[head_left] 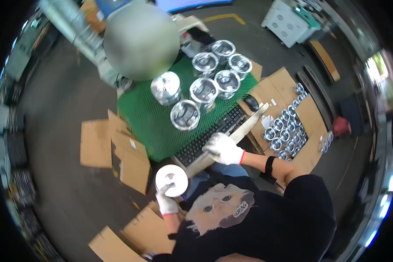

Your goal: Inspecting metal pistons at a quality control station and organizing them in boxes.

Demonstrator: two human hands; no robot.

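My left hand (167, 202), in a white glove, grips a shiny metal piston (177, 172); the thumb lies over its bright round face. This piston is held just off the near left corner of the green-matted table. My right hand (223, 149), gloved in white with a red cuff, is closed above the near edge of the black keyboard (196, 145); whatever its curled fingers hold, if anything, is hidden. Beyond the keyboard, several large pistons (185, 115) stand on the green mat (137, 115), most with their hollow side up. One piston (166, 85) shows its closed top.
A cardboard box (308, 111) on the right contains rows of pistons. A black mouse (251, 103) lies beside the keyboard. Open cartons (133, 163) stand on the left, another (148, 227) nearer me. A blurred round lamp-like shape (141, 41) overhangs the table's far left.
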